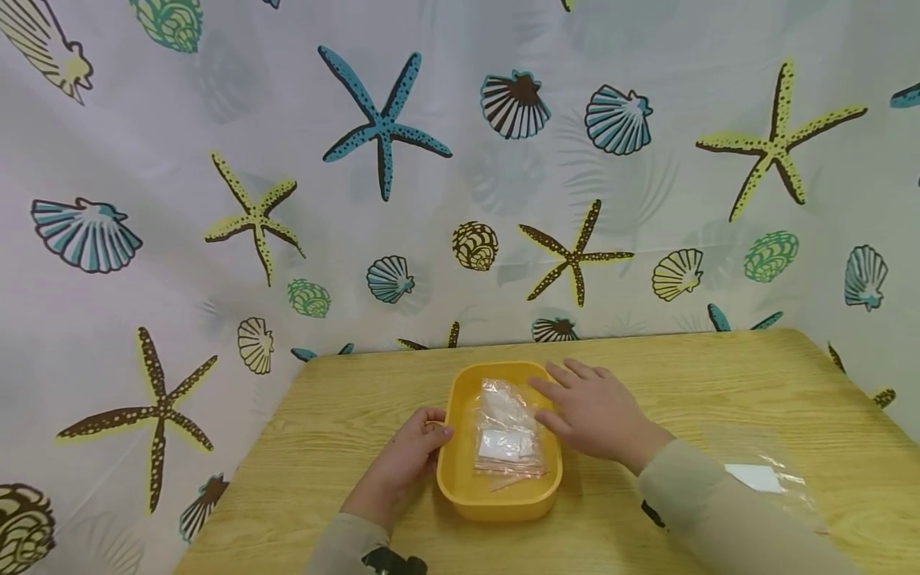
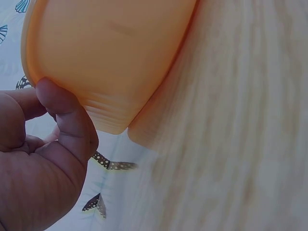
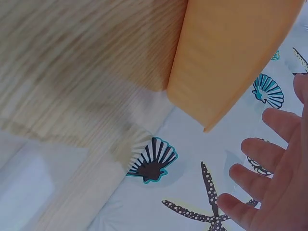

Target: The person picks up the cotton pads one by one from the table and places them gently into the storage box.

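Observation:
A yellow plastic tub (image 1: 499, 511) with rounded corners stands upright on the wooden table. Inside it lie clear plastic zip bags (image 1: 503, 407) with a white piece (image 1: 505, 445) showing in them. My left hand (image 1: 410, 451) grips the tub's left rim; the left wrist view shows the thumb and curled fingers at the rim of the tub (image 2: 110, 53). Over the tub's right rim, my right hand (image 1: 596, 411) is spread with its fingers straight, fingertips above the bags. In the right wrist view those fingers (image 3: 262, 154) stand apart beside the tub wall (image 3: 221, 53), holding nothing.
Another clear plastic bag with a white piece (image 1: 755, 477) lies on the table, right of the tub and partly behind my right sleeve (image 1: 719, 495). A white curtain (image 1: 446, 176) printed with starfish and shells hangs along the table's back edge and both sides.

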### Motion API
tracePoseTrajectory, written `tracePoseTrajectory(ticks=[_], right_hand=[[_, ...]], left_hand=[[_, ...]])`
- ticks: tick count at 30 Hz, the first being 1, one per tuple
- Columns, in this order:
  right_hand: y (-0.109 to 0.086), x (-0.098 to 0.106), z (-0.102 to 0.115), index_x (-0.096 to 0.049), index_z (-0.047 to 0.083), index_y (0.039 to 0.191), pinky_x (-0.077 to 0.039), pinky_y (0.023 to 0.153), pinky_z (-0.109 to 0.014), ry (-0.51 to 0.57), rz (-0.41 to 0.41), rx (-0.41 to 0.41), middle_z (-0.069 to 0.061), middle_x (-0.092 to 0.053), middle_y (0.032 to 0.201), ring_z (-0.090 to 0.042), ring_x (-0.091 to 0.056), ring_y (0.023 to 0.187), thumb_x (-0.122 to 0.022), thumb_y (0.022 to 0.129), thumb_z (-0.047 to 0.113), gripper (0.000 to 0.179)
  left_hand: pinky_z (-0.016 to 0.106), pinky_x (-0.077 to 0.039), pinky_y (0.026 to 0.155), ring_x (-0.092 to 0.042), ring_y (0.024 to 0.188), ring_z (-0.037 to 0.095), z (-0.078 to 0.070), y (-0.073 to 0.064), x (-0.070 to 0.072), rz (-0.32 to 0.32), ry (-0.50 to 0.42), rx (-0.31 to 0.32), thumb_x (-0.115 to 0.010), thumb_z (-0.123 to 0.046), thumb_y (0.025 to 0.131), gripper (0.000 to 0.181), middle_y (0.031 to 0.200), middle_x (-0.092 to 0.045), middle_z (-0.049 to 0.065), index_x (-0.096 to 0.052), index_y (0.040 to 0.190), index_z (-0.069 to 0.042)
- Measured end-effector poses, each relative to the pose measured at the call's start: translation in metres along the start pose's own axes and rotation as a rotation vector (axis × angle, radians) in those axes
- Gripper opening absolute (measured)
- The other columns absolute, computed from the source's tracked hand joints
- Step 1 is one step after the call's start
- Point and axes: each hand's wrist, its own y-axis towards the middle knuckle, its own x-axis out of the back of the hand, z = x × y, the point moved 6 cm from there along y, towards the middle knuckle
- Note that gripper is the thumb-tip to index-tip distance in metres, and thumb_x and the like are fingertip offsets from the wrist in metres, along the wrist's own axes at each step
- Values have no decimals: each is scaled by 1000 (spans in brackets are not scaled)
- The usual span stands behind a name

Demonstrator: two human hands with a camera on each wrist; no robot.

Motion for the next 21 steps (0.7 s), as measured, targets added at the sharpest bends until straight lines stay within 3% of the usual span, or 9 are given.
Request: tracePoseTrajectory(ticks=[12,21], right_hand=[[-29,4,-18,-49,21,152,-35,108,-60,11,-56,19,-11,-43,156,-38,-39,142,-48,104,52,57],[-53,6,-33,-46,23,154,-34,109,-60,0,-30,22,-9,-41,158,-38,-38,142,-41,104,58,61]], left_hand=[[31,-54,75,-59,89,23,-2,-1,0,-1,-13,-5,-52,-21,107,40,113,-61,18,-38,141,-3],[30,-53,71,-61,86,22,-1,0,0,-10,-18,-2,-53,-19,106,39,109,-62,16,-39,140,-3]])
